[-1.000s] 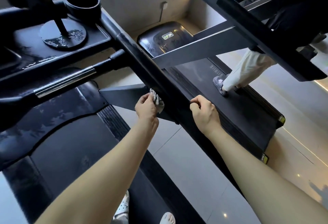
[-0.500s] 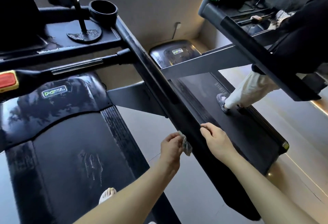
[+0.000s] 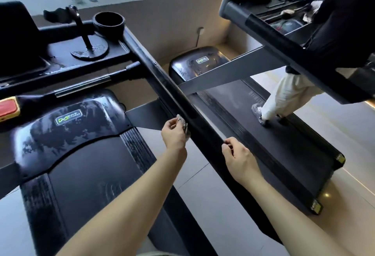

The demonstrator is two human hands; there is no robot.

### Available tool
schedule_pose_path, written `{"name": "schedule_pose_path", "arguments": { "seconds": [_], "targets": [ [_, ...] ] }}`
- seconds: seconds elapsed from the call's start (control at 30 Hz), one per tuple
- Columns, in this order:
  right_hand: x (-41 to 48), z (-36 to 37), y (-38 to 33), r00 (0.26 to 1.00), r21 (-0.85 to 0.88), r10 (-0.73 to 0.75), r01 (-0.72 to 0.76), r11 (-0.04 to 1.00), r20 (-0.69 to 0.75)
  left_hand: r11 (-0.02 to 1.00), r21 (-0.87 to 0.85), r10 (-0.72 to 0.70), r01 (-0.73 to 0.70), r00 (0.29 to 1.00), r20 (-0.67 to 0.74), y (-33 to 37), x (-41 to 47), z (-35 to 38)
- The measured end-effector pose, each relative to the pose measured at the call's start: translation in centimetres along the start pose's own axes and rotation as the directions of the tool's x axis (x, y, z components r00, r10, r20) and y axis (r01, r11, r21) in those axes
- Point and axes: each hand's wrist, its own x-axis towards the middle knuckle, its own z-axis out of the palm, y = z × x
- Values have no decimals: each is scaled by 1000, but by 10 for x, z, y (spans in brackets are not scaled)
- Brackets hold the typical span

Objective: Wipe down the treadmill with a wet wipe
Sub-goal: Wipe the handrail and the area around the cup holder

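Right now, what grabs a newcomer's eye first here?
At centre, the left hand presses a crumpled grey wet wipe against the long black handrail, with the right hand gripping it lower down. At right, a person in white trousers is on the neighbouring black treadmill.

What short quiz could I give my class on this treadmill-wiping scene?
1. True or false: the left hand presses the wipe against the rail.
2. The right hand: A) grips the rail, B) holds a bottle, C) hangs loose.
3. What colour are the trousers of the person on the next treadmill?
Key: 1 true; 2 A; 3 white.
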Motion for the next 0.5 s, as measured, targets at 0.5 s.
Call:
{"name": "schedule_pose_path", "arguments": {
  "seconds": [0.5],
  "targets": [
    [2,1,-1,999,5,35,-35,999,12,462,538,644,-705,684,343,40,46,15]
  ]
}}
